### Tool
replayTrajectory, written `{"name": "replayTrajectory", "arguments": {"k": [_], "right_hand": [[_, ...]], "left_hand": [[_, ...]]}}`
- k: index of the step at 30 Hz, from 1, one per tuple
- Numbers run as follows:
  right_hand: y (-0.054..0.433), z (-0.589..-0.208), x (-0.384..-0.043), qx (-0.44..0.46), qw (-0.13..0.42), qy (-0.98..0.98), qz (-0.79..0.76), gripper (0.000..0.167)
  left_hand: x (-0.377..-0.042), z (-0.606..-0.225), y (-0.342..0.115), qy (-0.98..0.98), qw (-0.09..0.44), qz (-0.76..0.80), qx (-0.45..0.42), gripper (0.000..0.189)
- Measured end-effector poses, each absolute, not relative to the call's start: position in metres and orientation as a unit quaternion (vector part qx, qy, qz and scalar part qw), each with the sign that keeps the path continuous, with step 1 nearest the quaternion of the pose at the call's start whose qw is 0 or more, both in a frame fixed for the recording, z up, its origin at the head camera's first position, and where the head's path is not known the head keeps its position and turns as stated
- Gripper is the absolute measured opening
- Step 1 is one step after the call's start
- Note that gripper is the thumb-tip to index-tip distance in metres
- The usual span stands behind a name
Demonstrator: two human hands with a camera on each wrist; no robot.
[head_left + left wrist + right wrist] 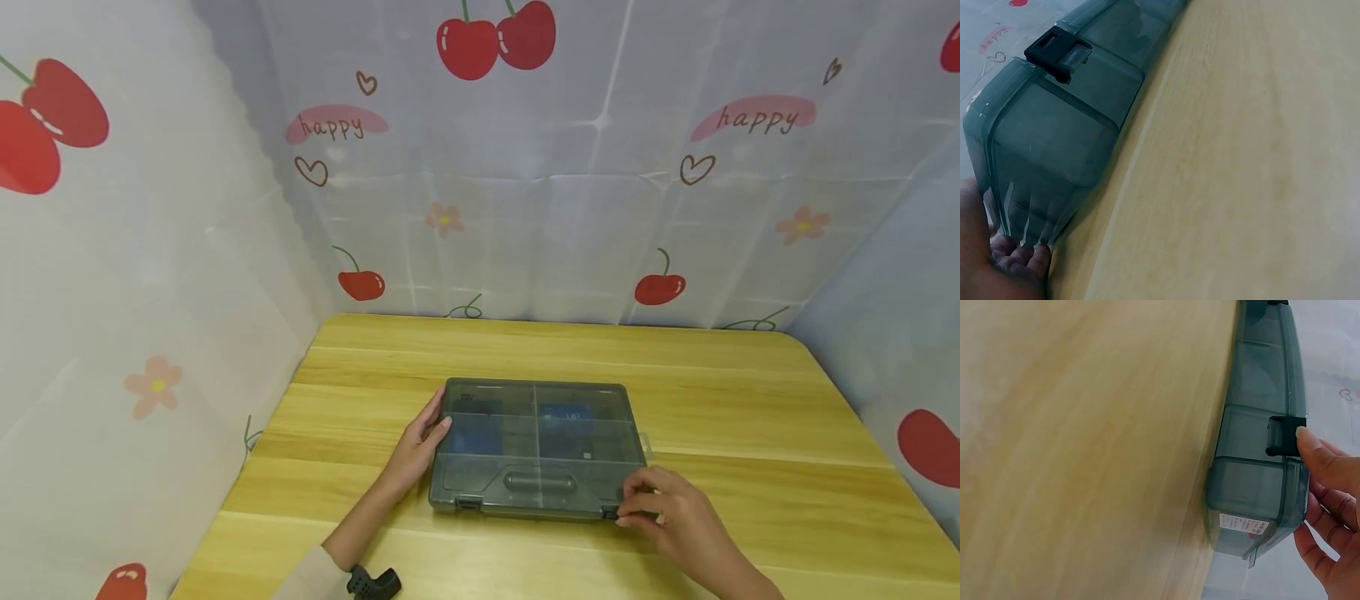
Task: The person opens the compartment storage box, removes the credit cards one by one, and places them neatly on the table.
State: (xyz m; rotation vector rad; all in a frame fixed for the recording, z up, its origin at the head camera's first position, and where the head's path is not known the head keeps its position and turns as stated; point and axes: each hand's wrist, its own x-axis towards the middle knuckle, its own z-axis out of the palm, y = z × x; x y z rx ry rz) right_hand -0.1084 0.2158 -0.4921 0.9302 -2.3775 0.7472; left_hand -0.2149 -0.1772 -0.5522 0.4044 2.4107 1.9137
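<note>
A grey translucent plastic storage box (517, 437) with a divided lid lies flat on the table, its handle side towards me. Blue items (567, 425) show dimly inside; their kind cannot be told. My left hand (415, 446) grips the box's left side, thumb on the lid's edge, fingers along the wall. At the front right corner, my right hand (671, 517) has its thumb on the black latch (1284, 436) and other fingers by the lid's corner. The other black latch (1059, 55), at the front left, has no hand on it. The lid is down.
The wooden table (750, 417) extends around the box on all sides. A white curtain (540, 233) printed with cherries stands behind and beside it. A black wrist device (372, 583) is at my left sleeve. A white label (1244, 524) is on the box's side.
</note>
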Motion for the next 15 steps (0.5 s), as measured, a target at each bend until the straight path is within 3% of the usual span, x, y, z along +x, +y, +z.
{"name": "replayTrajectory", "arguments": {"k": [15], "right_hand": [[0.2159, -0.4929, -0.1131, 0.358, 0.238, -0.855, 0.291, 0.037]], "left_hand": [[-0.2145, -0.5523, -0.1787, 0.778, 0.034, 0.613, 0.134, 0.063]]}}
